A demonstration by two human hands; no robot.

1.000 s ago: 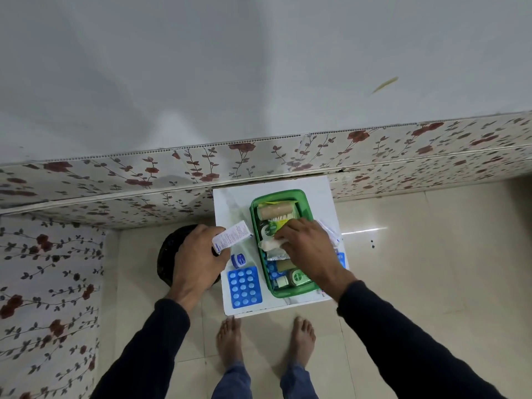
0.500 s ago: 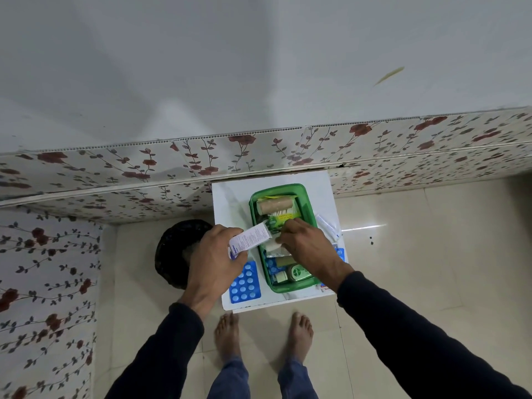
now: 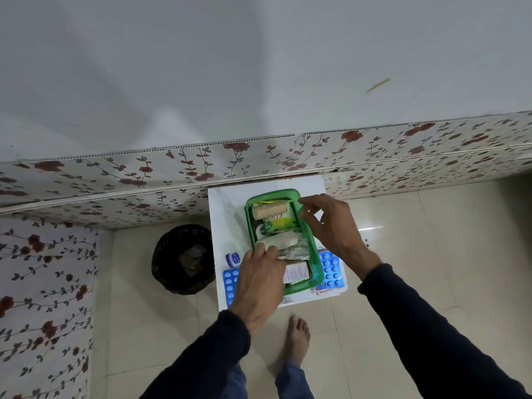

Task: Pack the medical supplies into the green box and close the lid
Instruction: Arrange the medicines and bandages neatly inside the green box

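The green box [image 3: 270, 193] stands open on a small white table [image 3: 227, 214]. Inside lie a tan bandage roll [image 3: 272, 211], a green pack [image 3: 273, 226], a white gauze packet [image 3: 280, 241], a silver foil strip [image 3: 295, 254] and a white carton [image 3: 298, 272] at the near end. My left hand [image 3: 259, 280] covers the box's near left corner and holds the carton's left end, which it hides. Above the far right rim hovers my right hand [image 3: 331, 228], fingers apart and holding nothing. No lid is in view.
Blue blister packs lie left [image 3: 230, 280] and right [image 3: 331, 269] of the box, a small blue jar [image 3: 232, 259] beside the left one, flat packets [image 3: 324, 290] at the near right corner. A black bin [image 3: 184, 259] stands left of the table. My bare foot [image 3: 298, 338] is below.
My left hand brought the white carton from beside the box down into its near end. My right hand lifted off the contents and moved to the far right rim.
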